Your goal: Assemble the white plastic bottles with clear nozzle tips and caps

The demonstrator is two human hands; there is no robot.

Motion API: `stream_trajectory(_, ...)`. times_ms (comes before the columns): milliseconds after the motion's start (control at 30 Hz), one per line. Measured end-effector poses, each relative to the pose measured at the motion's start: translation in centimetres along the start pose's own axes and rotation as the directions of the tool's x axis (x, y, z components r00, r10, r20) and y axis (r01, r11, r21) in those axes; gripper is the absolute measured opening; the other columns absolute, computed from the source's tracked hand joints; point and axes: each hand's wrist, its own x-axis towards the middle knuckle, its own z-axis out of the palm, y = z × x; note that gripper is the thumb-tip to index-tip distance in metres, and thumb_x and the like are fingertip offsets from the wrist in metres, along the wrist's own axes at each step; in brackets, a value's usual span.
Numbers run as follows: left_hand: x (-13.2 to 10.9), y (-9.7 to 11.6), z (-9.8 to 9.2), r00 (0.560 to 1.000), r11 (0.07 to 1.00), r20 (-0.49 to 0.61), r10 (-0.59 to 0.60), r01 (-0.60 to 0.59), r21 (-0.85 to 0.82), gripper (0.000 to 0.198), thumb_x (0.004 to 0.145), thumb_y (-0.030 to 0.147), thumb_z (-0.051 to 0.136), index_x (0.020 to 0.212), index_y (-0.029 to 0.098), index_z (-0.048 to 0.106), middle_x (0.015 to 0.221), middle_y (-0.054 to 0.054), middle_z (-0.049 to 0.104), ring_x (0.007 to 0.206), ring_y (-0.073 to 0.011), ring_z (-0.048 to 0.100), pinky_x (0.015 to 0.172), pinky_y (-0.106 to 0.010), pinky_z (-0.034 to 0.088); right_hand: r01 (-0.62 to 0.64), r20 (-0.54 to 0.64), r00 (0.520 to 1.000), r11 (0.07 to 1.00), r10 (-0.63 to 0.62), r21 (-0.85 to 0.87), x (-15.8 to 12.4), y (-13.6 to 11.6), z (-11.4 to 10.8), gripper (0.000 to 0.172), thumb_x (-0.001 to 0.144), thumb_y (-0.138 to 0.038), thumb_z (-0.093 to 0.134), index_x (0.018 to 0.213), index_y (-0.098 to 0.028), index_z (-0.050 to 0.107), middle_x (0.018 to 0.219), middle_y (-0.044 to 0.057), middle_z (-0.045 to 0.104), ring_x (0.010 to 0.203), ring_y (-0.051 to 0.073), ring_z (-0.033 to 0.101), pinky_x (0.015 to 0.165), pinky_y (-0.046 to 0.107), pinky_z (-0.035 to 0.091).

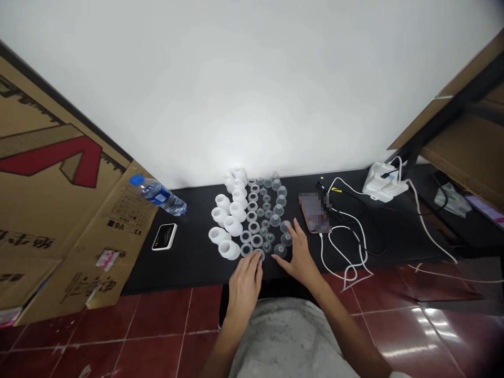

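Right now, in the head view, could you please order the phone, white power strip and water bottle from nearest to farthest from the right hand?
From the right hand:
1. Phone, just ahead.
2. White power strip, farther right.
3. Water bottle, far left.

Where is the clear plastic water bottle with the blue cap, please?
In the head view, the bottle lies on its side at the left end of the black tabletop, beside the brown cardboard sheet, left of the white cups.
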Motion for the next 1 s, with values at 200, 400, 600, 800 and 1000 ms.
stream_trajectory(200, -1.8, -0.1, 1.1, 1.0, 0.996, -0.011, 0.012, -0.011, 0.084, 0.034, 0.107, 0.018, 0.055, 0.136, 0.023, 0.071, 0.127, -0.014, 0.073, 0.108, -0.0262, 0.078, 0.085, -0.034, 0.067, 0.028, -0.11, 0.993, 0.994, -0.039, -0.102, -1.1, 1.0, -1.3, 0.09, 0.096, -0.038, 0.079, 0.169, -0.029, 0.027, 0.172, 0.019, 0.031, 0.156, 0.042, 0.036, 0.121, 0.065, 0.041)
stream_trajectory(400, -3.4, -0.6, 2.1, 1.0, 0.996, -0.023, 0.007, -0.005, 0.087, 0.033, 0.11, 0.021, 0.051, 0.137, 0.02, 0.07, 0.113, -0.012, 0.071, 0.086, -0.0186, 0.077, 0.068, -0.025, 0.062, 0.166, -0.177, 0.95, 0.898, -0.256, -0.407, -1.8, -1.6, 0.0, 0.03, 0.101, -0.024, 0.075, 0.13, -0.031, 0.073, 0.11, 0.009, 0.069, 0.103, 0.027, 0.061, 0.097, 0.046, 0.044)
stream_trajectory(600, -2.5, -1.6, 1.9, 1.0, 1.0, -0.017, 0.023, -0.023, 0.0, 0.031, 0.112, 0.027, 0.049, 0.132, 0.018, 0.071, 0.092, -0.006, 0.069, 0.076, -0.0169, 0.075, 0.069, -0.024, 0.06, 0.138, -0.049, 0.982, 0.861, -0.185, -0.489, 1.0, -4.9, 1.1, 0.011, 0.099, -0.023, 0.078, 0.11, -0.024, 0.078, 0.103, 0.008, 0.069, 0.1, 0.028, 0.054, 0.092, 0.045, 0.038)
stream_trajectory(800, -1.7, -2.2, 1.3, 0.998, 0.987, 0.062, -0.024, 0.034, -0.158, 0.025, 0.109, 0.027, 0.054, 0.123, 0.022, 0.074, 0.093, -0.007, 0.071, 0.078, -0.0201, 0.075, 0.072, -0.027, 0.06, 0.17, 0.057, 0.985, 0.858, -0.163, -0.485, 2.5, -5.4, 0.9, 0.008, 0.098, -0.021, 0.076, 0.09, -0.023, 0.076, 0.101, 0.01, 0.066, 0.1, 0.03, 0.051, 0.089, 0.048, 0.038)
stream_trajectory(1000, -1.8, -2.8, 0.6, 0.989, 0.93, 0.087, -0.122, 0.144, -0.339, 0.019, 0.107, 0.033, 0.059, 0.103, 0.022, 0.074, 0.084, -0.003, 0.064, 0.069, -0.0163, 0.066, 0.07, -0.026, 0.055, 0.214, 0.112, 0.977, 0.848, -0.183, -0.485, 2.2, -5.4, 1.3, 0.012, 0.094, -0.011, 0.076, 0.09, -0.023, 0.075, 0.104, 0.011, 0.066, 0.099, 0.031, 0.05, 0.09, 0.049, 0.039)
